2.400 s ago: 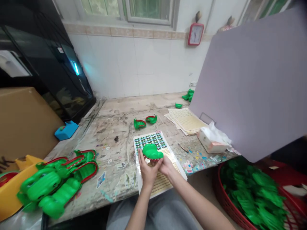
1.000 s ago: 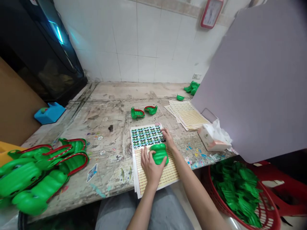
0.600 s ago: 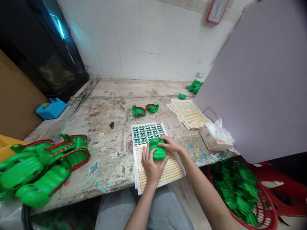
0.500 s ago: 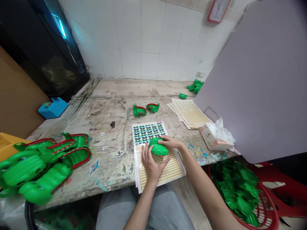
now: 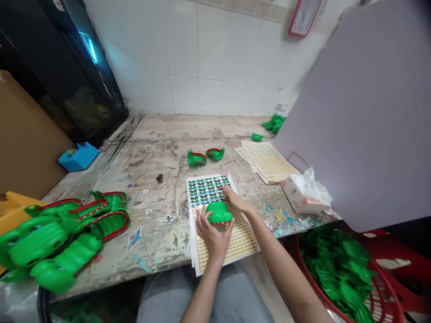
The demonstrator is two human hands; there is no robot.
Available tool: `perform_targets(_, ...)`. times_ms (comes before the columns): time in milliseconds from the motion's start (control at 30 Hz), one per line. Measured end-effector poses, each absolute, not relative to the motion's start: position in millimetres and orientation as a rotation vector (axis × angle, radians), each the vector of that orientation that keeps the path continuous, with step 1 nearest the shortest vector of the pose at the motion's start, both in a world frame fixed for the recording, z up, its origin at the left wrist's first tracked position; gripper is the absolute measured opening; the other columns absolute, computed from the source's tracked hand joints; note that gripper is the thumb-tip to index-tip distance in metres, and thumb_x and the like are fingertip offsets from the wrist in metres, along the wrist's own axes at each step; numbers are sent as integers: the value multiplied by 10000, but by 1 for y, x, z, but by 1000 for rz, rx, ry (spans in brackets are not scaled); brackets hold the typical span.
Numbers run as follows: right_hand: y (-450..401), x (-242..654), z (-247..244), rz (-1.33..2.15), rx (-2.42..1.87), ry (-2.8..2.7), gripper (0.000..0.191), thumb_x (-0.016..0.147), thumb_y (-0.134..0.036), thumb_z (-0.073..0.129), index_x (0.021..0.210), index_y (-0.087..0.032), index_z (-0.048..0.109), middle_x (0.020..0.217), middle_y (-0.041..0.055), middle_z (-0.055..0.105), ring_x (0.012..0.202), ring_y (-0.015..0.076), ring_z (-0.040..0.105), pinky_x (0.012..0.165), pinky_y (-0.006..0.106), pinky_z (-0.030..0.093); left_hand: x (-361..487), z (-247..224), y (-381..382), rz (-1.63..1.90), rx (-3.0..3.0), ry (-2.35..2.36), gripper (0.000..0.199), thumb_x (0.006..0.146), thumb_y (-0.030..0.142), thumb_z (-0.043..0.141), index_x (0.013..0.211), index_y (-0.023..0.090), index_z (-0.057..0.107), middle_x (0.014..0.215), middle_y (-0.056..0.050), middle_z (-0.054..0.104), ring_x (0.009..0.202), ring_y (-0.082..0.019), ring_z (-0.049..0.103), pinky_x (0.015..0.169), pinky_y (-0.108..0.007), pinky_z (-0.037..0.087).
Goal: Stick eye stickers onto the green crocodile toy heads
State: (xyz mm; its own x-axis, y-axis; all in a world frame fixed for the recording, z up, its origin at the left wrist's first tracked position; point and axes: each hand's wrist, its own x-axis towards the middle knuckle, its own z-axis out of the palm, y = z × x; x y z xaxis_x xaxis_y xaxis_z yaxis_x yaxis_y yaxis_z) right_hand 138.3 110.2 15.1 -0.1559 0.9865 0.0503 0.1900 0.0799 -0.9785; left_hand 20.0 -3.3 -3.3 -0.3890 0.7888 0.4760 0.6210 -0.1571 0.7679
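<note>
The left hand (image 5: 213, 231) grips the green crocodile-head piece (image 5: 218, 211) above the sticker sheet (image 5: 239, 235); the right hand (image 5: 235, 199), loosely curled, reaches its eye stickers. Tissue box (image 5: 305, 193) stands right.

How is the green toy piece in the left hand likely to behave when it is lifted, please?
The green toy piece looks like moulded plastic, so it is probably stiff and light for its size. Its glossy surface may be slightly slippery, though the left hand steadies it. Its rounded, bulging top suggests it could rock if turned over.
</note>
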Motion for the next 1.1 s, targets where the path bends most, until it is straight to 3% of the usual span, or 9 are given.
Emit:
perform_targets(233,135,146,-5,717,-1305,-1638,126,705,-279,596,688,-178,523,694,-8,520,663,129,473,642,243,386,20,-3,-4,1576,1643,1956,670,687,521,683,1195,167,426,1388,-191,424,1391,-332,222,1088,-545,249)
perform_targets(400,131,149,-13,518,-1350,-1637,105,659,-211,578,594,-188,499,650,3,498,699,151,471,664,260,391,20,-3,-4,1572,1649,1963,605,663,539,693,1086,173,461,1352,-184,458,1385,-325,236,1095,-541,238)
perform_targets(633,133,156,-14,486,-1331,-1691,108,680,-224,558,594,-184,508,644,9,508,676,146,469,635,249,378,20,-2,-5,1541,1676,1985,603,676,549,678,1091,170,461,1348,-176,465,1379,-329,250,1086,-538,259)
perform_targets(833,133,159,-18,504,-1297,-1725,110,693,-234,556,610,-185,502,651,9,525,689,149,479,637,244,382,23,-5,-7,1398,1705,2116,778,687,599,644,1269,146,396,1438,-208,358,1394,-353,205,1080,-579,231)
perform_targets(1100,133,161,-18,647,-1244,-1699,121,685,-273,617,640,-174,564,701,11,541,696,145,502,643,247,389,22,-3,-7,1475,1645,2060,652,696,596,638,1152,174,441,1362,-179,461,1383,-317,251,1090,-548,234)
